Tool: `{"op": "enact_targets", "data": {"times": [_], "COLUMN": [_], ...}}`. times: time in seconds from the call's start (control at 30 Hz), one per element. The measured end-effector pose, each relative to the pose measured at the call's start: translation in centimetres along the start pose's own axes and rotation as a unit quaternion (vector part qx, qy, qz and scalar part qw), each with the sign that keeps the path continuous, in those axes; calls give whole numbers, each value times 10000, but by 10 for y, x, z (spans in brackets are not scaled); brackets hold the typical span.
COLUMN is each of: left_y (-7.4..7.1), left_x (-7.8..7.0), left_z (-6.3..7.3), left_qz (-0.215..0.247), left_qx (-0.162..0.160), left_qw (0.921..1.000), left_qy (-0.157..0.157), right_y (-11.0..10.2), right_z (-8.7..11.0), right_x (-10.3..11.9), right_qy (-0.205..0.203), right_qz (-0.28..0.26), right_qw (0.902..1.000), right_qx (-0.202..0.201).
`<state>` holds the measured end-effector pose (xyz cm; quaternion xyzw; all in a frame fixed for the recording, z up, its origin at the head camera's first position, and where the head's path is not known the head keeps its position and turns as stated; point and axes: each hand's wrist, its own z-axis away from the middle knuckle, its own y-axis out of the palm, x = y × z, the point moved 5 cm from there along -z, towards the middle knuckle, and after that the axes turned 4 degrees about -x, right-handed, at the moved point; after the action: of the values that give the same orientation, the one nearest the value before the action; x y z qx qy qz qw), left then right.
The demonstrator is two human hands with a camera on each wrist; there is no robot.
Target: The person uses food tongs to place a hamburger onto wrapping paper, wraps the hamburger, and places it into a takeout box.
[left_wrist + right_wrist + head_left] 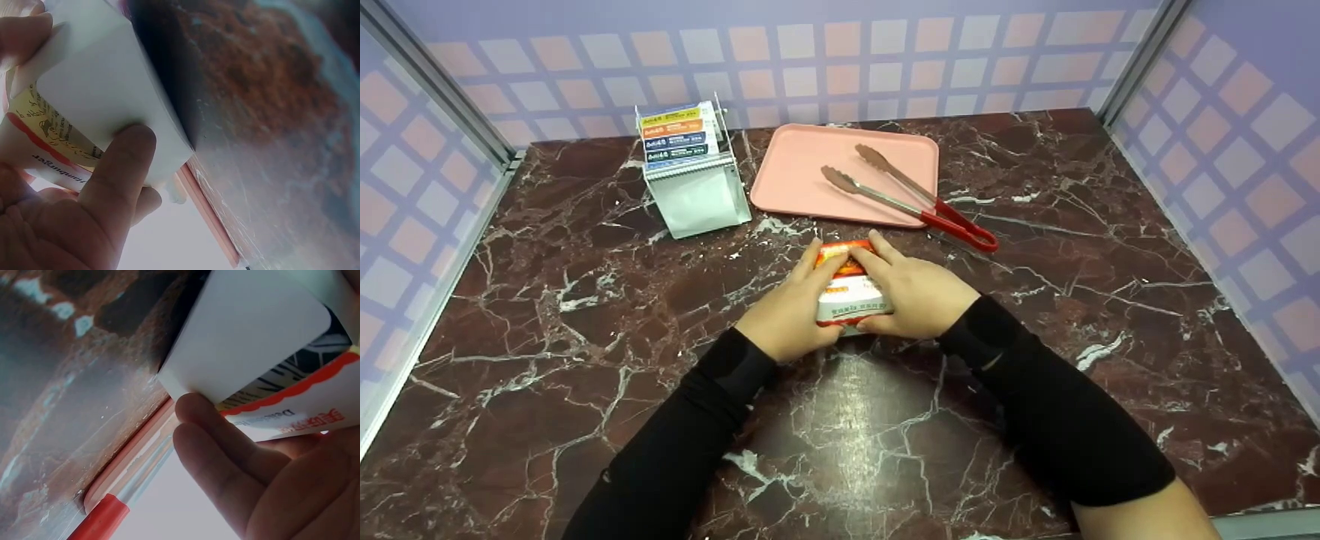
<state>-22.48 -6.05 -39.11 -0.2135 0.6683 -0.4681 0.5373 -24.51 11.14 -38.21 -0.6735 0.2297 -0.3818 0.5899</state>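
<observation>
A small paper hamburger box [853,288], orange-red and white with printed lettering, sits upright on the table between both hands. My left hand [791,311] holds its left side, with the thumb near the front lower edge and the fingers over the top. From the right, my right hand [924,296] grips it the same way. In the left wrist view a finger presses a plain white side flap [112,84] of the box, beside the word "Hamburger". Two fingers touch the lower corner of the opposite white flap [247,337] in the right wrist view.
Behind the box lies a pink tray [787,176], with red-handled metal tongs [889,196] resting across it and its handles past the front edge. A white holder [697,199] with several colourful labelled packets [675,133] stands at back left. Tiled-pattern walls [825,45] enclose the marbled table [547,315].
</observation>
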Motion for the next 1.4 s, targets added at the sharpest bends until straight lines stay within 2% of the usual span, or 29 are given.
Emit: {"op": "enact_targets", "data": {"times": [0.6, 0.87, 1.4], "left_y": [4, 6, 9], "left_x": [-1, -4, -5], "left_z": [0, 0, 2], "left_qz": [-155, -255, -281], "left_qx": [-65, -221, -6], "left_qw": [9999, 9994, 9995], "left_qy": [-12, -30, -126], "right_y": [2, 1, 4], "right_z": [0, -1, 0], "right_x": [0, 0, -1], "right_qy": [61, -17, -15], "right_qz": [-46, -174, -373], "right_qw": [10000, 9998, 9993], "right_qx": [15, -62, 50]}}
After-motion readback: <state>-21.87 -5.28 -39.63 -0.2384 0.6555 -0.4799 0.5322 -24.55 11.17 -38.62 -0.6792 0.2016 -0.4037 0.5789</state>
